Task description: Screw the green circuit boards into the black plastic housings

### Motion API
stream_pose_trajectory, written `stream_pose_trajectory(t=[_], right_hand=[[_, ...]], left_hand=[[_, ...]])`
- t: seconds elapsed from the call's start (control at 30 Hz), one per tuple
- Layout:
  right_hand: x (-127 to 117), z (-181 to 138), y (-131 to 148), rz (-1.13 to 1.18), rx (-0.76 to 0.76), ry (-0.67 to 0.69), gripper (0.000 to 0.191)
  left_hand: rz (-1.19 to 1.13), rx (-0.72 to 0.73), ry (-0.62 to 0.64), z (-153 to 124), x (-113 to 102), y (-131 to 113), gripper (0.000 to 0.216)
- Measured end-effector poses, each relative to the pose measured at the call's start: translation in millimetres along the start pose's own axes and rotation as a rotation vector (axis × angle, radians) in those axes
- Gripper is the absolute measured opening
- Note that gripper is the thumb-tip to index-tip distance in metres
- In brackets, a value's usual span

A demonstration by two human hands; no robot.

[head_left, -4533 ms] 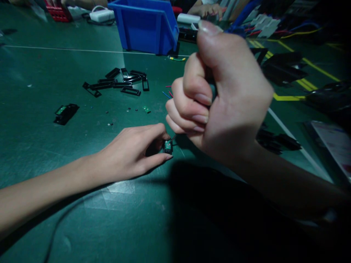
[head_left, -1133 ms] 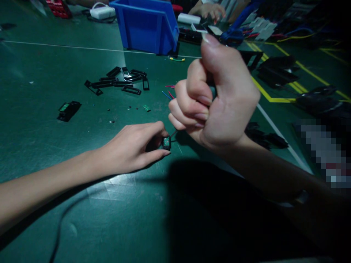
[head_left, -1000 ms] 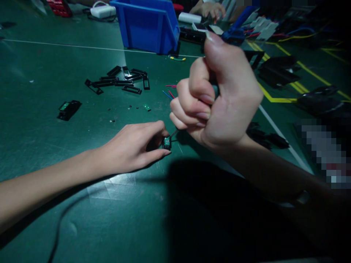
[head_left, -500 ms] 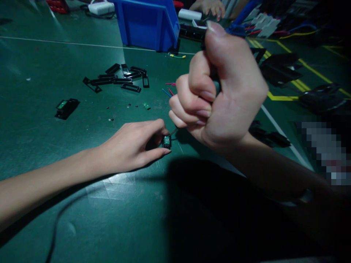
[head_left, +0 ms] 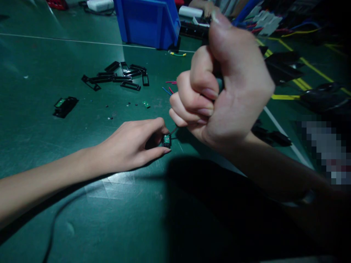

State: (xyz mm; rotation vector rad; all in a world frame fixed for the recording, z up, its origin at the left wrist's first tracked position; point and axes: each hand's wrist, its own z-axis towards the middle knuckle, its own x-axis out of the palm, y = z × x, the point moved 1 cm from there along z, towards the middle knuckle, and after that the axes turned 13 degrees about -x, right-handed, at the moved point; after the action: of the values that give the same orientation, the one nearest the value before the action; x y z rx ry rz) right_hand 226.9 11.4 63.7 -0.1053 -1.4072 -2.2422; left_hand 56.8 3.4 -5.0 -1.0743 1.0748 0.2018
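My left hand (head_left: 130, 144) rests on the green table and pinches a small black housing with a green circuit board (head_left: 166, 139) between thumb and fingers. Above and right of it, my right hand (head_left: 222, 84) is closed in a fist with the thumb on top. The fist is wrapped round what looks like a screwdriver; its handle is mostly hidden, with a bit of green showing. A thin dark shaft (head_left: 173, 130) slants from beneath the fist down to the housing. Whether its tip touches a screw, I cannot tell.
Several black rectangular frames (head_left: 117, 77) lie behind my left hand. Another black housing with a board (head_left: 65, 106) sits at left, and a loose green board (head_left: 146, 105) lies nearer. A blue bin (head_left: 148, 25) stands at the back. Another person's hand (head_left: 204, 7) is beyond it.
My right fist has shifted slightly to the right. My left hand and the housing stay in place. The other person's hand at the back has moved a little.
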Motion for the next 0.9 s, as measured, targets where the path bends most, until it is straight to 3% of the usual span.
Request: stream_pose_trajectory(t=[0.2, 0.63, 0.9], right_hand=[[2, 0, -4, 0.068, 0.000, -0.055, 0.063], [8, -3, -3, -0.058, -0.034, 0.011, 0.060], [13, -5, -4, -0.020, -0.052, 0.030, 0.058]], left_hand=[[0.010, 0.002, -0.006, 1, 0, -1, 0.028], [0.005, -0.002, 0.030, 2, -3, -3, 0.024], [-0.011, -0.012, 0.026, 1, -4, -5, 0.022]])
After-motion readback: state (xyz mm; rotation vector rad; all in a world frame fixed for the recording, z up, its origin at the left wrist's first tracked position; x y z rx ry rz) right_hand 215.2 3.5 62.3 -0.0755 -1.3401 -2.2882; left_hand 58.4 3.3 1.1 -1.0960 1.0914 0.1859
